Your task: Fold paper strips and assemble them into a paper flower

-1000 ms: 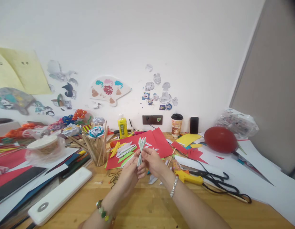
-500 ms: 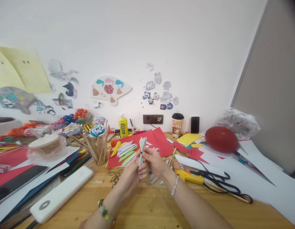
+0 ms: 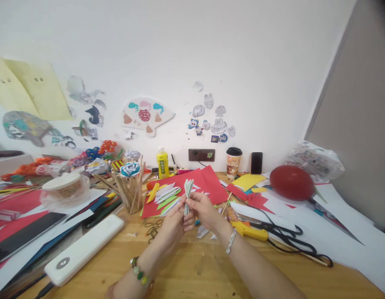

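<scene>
Both hands meet around a pleated white-and-green paper bundle (image 3: 188, 187) that stands nearly upright over the table. My left hand (image 3: 176, 220) is wrapped round its lower part. From the right, my right hand (image 3: 201, 207) pinches the bundle at its middle, the fingertips covering most of the narrow waist. The folds spread slightly at the top. Behind the hands, folded white and green paper strips (image 3: 167, 197) lie on red paper (image 3: 214, 185). Several dark rubber bands (image 3: 153, 228) lie on the table left of my left hand.
Wooden sticks (image 3: 130, 199) stand bunched at left, near a white power bank (image 3: 84, 249). A yellow glue gun (image 3: 250, 231) with a black cable lies at right, before a red balloon (image 3: 291, 182). A yellow bottle (image 3: 163, 163) and a lidded cup (image 3: 234, 162) stand by the wall.
The view has shifted slightly, so the surroundings appear a little further right. Both hands still hold the bundle, and the dark band seen at its waist is now mostly covered by fingers.
</scene>
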Demonstrator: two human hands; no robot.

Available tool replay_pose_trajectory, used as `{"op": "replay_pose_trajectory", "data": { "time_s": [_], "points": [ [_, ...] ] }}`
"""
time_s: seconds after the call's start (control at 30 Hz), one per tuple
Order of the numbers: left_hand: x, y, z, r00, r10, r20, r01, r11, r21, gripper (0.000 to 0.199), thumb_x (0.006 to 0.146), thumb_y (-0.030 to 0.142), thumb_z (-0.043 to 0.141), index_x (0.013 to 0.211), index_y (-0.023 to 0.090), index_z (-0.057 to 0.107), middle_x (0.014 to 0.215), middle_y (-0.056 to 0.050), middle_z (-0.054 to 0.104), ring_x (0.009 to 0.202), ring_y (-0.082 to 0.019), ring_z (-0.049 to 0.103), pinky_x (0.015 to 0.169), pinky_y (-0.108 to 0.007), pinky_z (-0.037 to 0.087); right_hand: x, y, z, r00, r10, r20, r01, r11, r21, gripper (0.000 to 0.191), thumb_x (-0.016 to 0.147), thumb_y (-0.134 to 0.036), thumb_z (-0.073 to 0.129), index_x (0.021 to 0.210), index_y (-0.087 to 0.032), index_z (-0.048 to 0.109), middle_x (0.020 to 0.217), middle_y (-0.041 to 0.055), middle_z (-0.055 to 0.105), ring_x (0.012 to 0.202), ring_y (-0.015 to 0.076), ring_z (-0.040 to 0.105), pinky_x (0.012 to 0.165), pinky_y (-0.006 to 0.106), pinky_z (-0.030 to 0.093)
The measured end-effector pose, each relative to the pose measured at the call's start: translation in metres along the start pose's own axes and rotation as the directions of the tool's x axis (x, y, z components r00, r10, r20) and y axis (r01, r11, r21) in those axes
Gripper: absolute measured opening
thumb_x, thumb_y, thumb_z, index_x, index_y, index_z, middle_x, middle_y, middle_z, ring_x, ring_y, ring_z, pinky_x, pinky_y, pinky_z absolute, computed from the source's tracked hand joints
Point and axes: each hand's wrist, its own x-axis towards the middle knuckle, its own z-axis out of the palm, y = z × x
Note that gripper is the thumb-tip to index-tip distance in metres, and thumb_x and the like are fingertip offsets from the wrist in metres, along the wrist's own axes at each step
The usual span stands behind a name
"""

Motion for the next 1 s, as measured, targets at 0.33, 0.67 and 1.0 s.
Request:
{"op": "replay_pose_trajectory", "data": {
  "time_s": [0.33, 0.67, 1.0],
  "points": [
    [-0.003, 0.004, 0.0, 0.993, -0.056, 0.101, 0.055, 0.998, 0.016, 0.029, 0.072, 0.036, 0.065, 0.075, 0.018, 0.042, 0.049, 0.01, 0.027, 0.04, -0.003, 0.019, 0.041, -0.015, 0.013, 0.002, 0.008, -0.009, 1.0, -0.015, -0.01, 0.016, 0.993, 0.119, 0.03, 0.062, -0.041, 0.074, 0.07, -0.015, 0.061, 0.055, -0.0046, 0.049, 0.05, 0.0065, 0.042, 0.051, 0.018, 0.035],
    [-0.008, 0.008, 0.006, 0.986, -0.091, 0.138, 0.091, 0.996, 0.004, 0.026, 0.073, 0.028, 0.064, 0.072, 0.018, 0.04, 0.049, 0.01, 0.026, 0.041, -0.003, 0.017, 0.041, -0.014, 0.015, -0.002, -0.001, -0.007, 0.998, -0.046, 0.04, 0.045, 0.999, 0.026, 0.034, 0.063, -0.046, 0.072, 0.075, -0.016, 0.062, 0.063, -0.0038, 0.05, 0.053, 0.006, 0.04, 0.052, 0.018, 0.033],
    [-0.007, 0.005, 0.005, 0.985, -0.105, 0.134, 0.103, 0.994, 0.024, 0.025, 0.073, 0.031, 0.063, 0.071, 0.018, 0.041, 0.048, 0.01, 0.023, 0.04, -0.003, 0.015, 0.039, -0.014, 0.013, -0.004, -0.019, -0.01, 0.985, -0.052, 0.163, 0.078, 0.984, -0.161, 0.033, 0.07, -0.048, 0.065, 0.081, -0.016, 0.065, 0.071, -0.001, 0.055, 0.059, 0.0085, 0.044, 0.058, 0.021, 0.037]
  ]
}}
